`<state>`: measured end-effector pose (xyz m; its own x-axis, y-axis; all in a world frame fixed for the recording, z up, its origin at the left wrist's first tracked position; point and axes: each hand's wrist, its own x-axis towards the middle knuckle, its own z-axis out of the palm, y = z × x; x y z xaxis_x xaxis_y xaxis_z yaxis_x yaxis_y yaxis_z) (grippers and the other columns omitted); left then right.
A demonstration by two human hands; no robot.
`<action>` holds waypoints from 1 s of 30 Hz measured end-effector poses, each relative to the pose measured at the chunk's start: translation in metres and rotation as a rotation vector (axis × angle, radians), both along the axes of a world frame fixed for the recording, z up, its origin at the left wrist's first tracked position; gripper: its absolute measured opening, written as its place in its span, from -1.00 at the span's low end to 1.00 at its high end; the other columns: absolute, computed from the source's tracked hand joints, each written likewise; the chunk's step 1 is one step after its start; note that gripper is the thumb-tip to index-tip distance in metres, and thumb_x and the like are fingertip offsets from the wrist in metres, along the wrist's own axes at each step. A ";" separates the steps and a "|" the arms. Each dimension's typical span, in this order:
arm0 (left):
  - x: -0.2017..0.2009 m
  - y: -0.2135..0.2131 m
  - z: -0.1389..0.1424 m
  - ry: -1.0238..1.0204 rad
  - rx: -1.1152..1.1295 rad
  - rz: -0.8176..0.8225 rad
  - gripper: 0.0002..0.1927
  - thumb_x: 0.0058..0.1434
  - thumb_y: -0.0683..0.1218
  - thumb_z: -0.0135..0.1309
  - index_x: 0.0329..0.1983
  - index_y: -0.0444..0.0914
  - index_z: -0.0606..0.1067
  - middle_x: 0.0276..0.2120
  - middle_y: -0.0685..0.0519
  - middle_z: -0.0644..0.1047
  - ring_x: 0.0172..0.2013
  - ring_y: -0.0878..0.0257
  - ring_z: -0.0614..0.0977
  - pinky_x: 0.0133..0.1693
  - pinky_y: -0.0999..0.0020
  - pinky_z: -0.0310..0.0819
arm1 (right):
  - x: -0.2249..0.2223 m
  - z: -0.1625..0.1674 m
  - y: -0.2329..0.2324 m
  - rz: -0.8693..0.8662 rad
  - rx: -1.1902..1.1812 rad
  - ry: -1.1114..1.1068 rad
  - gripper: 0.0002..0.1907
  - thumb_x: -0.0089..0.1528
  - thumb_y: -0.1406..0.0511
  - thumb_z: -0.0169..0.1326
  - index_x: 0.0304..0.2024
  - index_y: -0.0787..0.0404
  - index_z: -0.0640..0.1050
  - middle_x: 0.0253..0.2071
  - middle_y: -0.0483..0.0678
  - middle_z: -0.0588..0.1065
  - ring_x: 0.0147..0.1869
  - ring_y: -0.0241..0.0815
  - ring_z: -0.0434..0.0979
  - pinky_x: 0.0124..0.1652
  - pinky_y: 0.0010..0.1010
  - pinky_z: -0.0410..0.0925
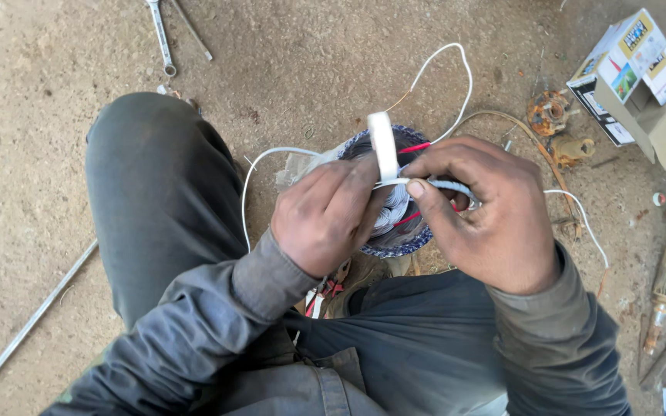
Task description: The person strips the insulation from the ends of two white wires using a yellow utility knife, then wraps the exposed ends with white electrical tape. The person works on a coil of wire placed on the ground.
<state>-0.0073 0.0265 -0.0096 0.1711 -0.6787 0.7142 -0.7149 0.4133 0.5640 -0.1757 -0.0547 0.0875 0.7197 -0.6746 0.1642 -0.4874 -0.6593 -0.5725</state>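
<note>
A round motor winding with a blue-and-white braided rim (395, 248) sits in the middle of the scene, just beyond the person's lap, with pale coils and two red sleeves showing inside. The left hand (329, 216) grips a roll of white tape (383, 145) standing on edge above the winding. The right hand (487, 212) pinches a white taped wire bundle (449, 186) between thumb and forefinger. Both hands cover most of the winding, so its centre and near edge are hidden. A thin white wire (456, 65) loops away over the dirt floor (55, 177). A cardboard box (641, 85) lies far right, and a metal spanner (162, 38) far left is cut off at the top.
</note>
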 end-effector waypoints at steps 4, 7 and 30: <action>0.000 0.007 -0.010 0.036 -0.124 0.000 -0.73 0.31 -0.27 0.29 0.03 -0.42 0.52 -0.14 -0.11 0.62 -0.12 0.04 0.71 -0.01 0.19 0.67 | 0.009 0.007 -0.005 0.008 0.167 0.031 -0.80 0.28 0.40 0.18 -0.06 0.34 0.60 -0.25 -0.02 0.61 -0.22 -0.35 0.61 -0.25 -0.49 0.45; 0.002 0.008 -0.017 0.061 -0.174 0.009 -0.76 0.28 -0.30 0.29 -0.02 -0.42 0.55 -0.16 -0.12 0.61 -0.12 0.03 0.72 -0.02 0.19 0.69 | 0.012 0.010 -0.009 0.092 0.317 -0.022 -0.70 0.30 0.42 0.13 0.09 0.37 0.55 -0.07 0.00 0.62 -0.04 -0.34 0.59 -0.06 -0.49 0.48; 0.016 0.009 -0.026 0.253 0.008 -0.143 -0.62 0.03 -0.21 0.27 -0.04 -0.17 0.59 -0.28 0.15 0.55 -0.12 0.13 0.53 -0.02 0.10 0.24 | 0.005 0.011 -0.017 0.202 0.405 0.070 -0.83 0.17 0.42 0.14 -0.20 0.31 0.64 -0.06 -0.03 0.46 -0.20 -0.39 0.50 -0.22 -0.58 0.38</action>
